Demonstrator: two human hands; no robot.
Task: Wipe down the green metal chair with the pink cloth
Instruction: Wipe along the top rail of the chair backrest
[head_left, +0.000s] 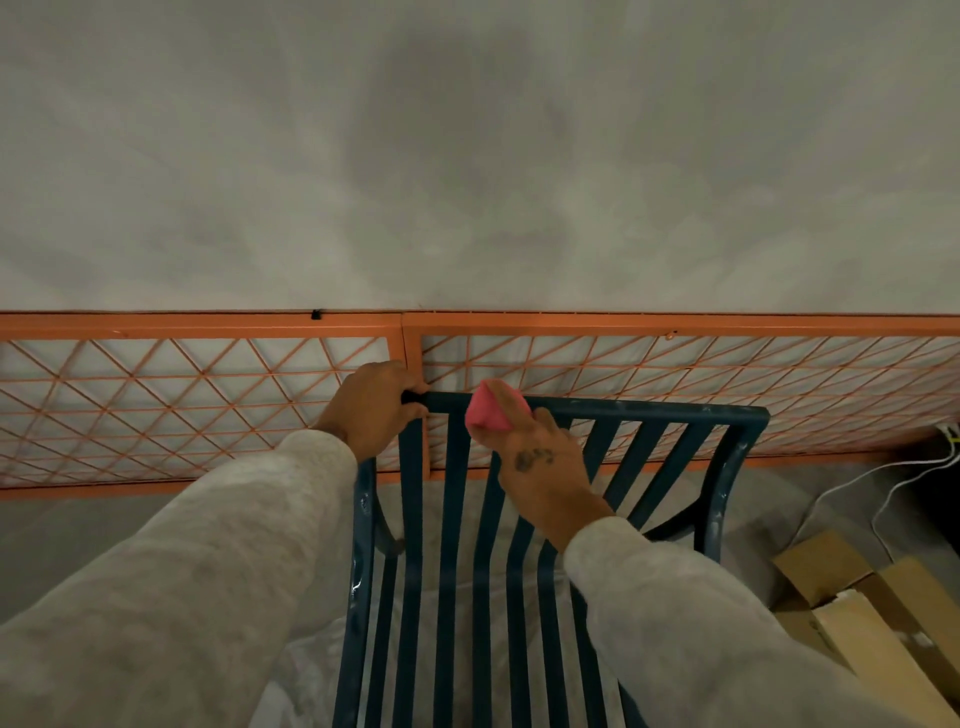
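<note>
Currently left hand (371, 410) has a closed grip on the far-left corner of the green metal chair (727, 467), steadying it, while right hand (540, 467) pinches the bunched pink cloth (491, 408) against the top rail just right of that corner. Risk: painted metal looks smooth and glossy, so the soft wad could skid off the narrow rail or snag in the gaps between the flat slats. Orange mesh fence (182, 395) sits just beyond, so an overshoot could knock knuckles.
</note>
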